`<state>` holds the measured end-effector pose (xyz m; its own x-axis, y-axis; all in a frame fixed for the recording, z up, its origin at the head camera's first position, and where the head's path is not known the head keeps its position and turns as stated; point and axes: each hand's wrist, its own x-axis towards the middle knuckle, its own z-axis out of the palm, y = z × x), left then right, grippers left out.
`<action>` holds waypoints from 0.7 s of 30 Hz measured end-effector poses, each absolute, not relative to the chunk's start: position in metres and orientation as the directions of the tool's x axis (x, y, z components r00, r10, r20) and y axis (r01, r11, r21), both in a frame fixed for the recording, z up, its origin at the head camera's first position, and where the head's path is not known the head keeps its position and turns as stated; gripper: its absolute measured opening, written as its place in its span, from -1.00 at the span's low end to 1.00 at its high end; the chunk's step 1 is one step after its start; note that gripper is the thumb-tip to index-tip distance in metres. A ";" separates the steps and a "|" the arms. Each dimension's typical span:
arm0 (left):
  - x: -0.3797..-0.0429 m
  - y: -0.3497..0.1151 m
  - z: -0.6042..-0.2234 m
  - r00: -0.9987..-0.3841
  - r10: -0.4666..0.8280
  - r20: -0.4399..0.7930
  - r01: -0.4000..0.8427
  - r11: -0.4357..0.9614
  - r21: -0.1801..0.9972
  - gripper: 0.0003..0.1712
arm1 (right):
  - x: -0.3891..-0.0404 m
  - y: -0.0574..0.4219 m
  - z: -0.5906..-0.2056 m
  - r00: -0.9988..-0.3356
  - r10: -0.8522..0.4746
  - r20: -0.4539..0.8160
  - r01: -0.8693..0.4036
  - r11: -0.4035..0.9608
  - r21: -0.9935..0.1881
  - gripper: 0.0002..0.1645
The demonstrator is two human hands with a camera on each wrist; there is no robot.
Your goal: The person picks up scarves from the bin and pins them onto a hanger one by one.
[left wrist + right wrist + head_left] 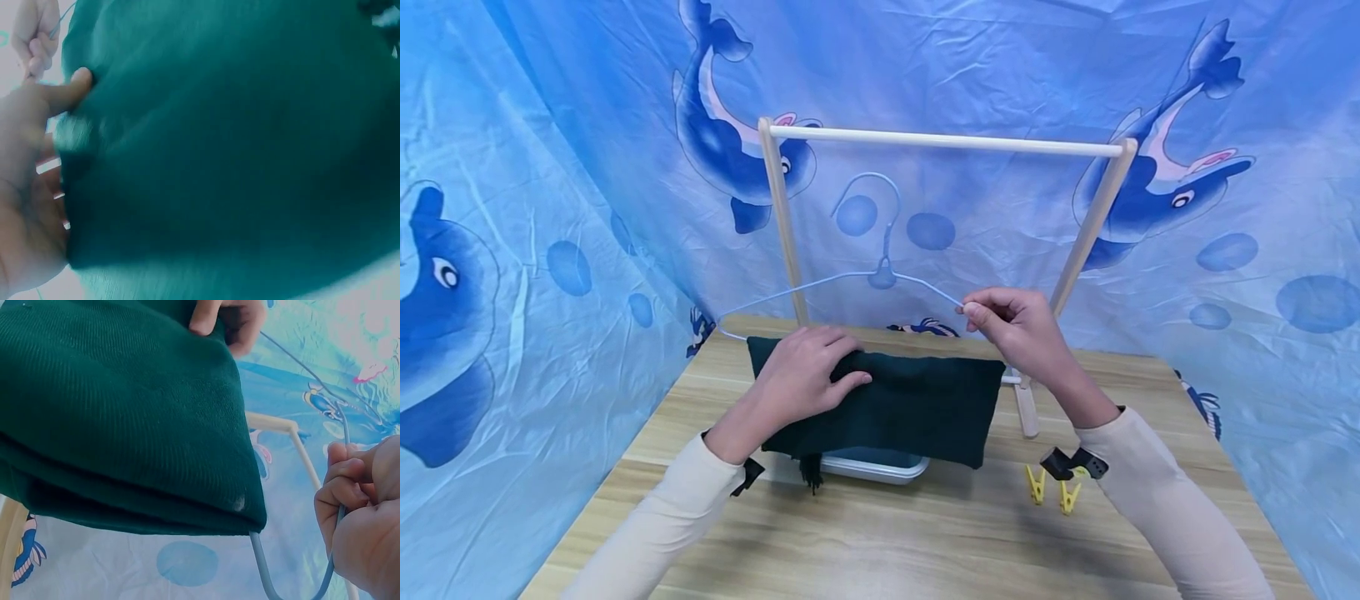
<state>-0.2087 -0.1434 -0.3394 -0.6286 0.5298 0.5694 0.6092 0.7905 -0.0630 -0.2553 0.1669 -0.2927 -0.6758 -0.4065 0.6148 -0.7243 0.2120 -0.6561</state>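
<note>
A dark green folded scarf (917, 408) with a fringe hangs over the bottom bar of a light blue wire hanger (842, 277), which is held up above the table. My left hand (808, 371) grips the scarf at its top edge, thumb on the near face and fingers behind, as the left wrist view shows. The right hand (1015, 329) pinches the hanger's right shoulder. From the right wrist, the hanger wire (259, 565) comes out of the scarf's end and curves up into the curled right fingers (340, 494). Most of the bottom bar is hidden by the scarf.
A wooden rack with a white top rail (947, 142) stands behind the hanger. Below the scarf sits a grey-white tray (876, 475), partly covered. Two yellow clothespins (1036, 485) lie on the wooden table (865, 546) at the right. Blue dolphin-print curtains surround it.
</note>
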 end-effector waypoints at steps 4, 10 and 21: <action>-0.207 -0.153 -0.339 -0.661 0.514 0.547 0.578 0.813 -0.066 -0.60 | -0.259 0.169 -0.293 -0.680 -0.402 0.613 -0.723 0.230 -0.651 -0.81; -0.207 -0.166 -0.340 -0.636 0.529 0.562 0.600 0.797 -0.071 -0.71 | -0.259 0.170 -0.293 -0.672 -0.398 0.624 -0.732 0.233 -0.640 -0.81; -0.206 -0.189 -0.340 -0.596 0.530 0.603 0.617 0.783 -0.078 -0.62 | -0.263 0.174 -0.294 -0.668 -0.371 0.645 -0.740 0.242 -0.628 -0.82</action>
<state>-0.2065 -0.1892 -0.3402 -0.5963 0.5297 0.6032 0.6166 0.7834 -0.0784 -0.2631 0.1739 -0.2944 -0.6683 -0.3715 0.6445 -0.7399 0.2421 -0.6276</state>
